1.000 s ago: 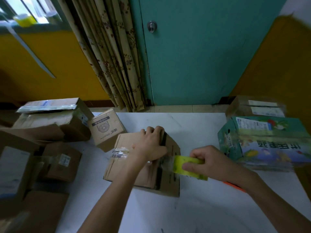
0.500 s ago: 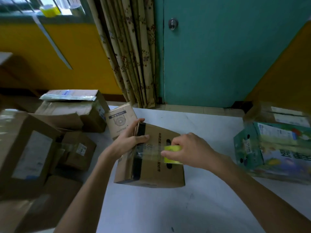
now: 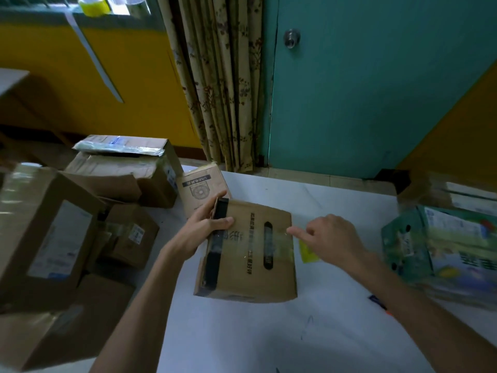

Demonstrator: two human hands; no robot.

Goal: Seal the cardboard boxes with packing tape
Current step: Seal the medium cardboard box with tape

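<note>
Head view: my left hand [image 3: 204,230] grips the cardboard box [image 3: 242,278] by its left edge on the counter [image 3: 269,332]. My right hand [image 3: 330,240], at its right edge, holds the yellow tape roll [image 3: 308,253], forefinger [image 3: 295,230] pressing the clear tape [image 3: 252,238]. Risk: if the box slips, the tape wrinkles.

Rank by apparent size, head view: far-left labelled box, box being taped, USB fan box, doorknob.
1. Far-left labelled box, though nearness inflates it.
2. Box being taped.
3. USB fan box, partly hidden.
4. Doorknob, farthest away.
</note>
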